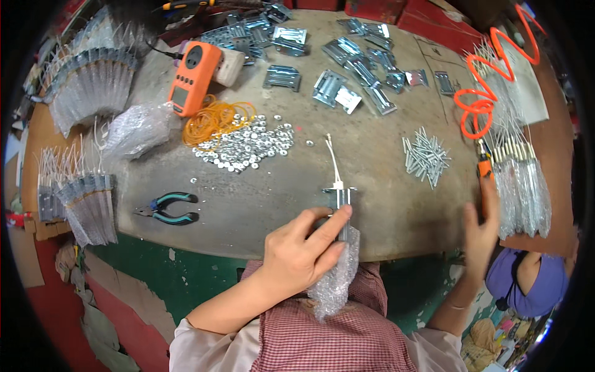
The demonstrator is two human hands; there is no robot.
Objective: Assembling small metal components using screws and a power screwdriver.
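Note:
Between the fingers of my left hand [304, 248] is a bubble-wrapped tube [336, 273], held upright at the table's front edge. Its upper end carries a metal bracket [339, 191], a white end cap and two thin white wires [333, 155] pointing away from me. Over at the right, my right hand [482, 235] reaches to an orange air tool [484, 162] on a coiled orange hose [476, 102]. Its thumb stands apart from the raised fingers, which overlap the tool's lower part; a firm grip does not show.
Pliers [167, 208] lie at left. Small nuts [248, 146], rubber bands [214, 121] and an orange socket meter [196, 77] are beyond. Screws [426, 158] are piled right of centre, metal plates [356, 59] at the back. Bundled wrapped tubes flank both sides [93, 80] [520, 192].

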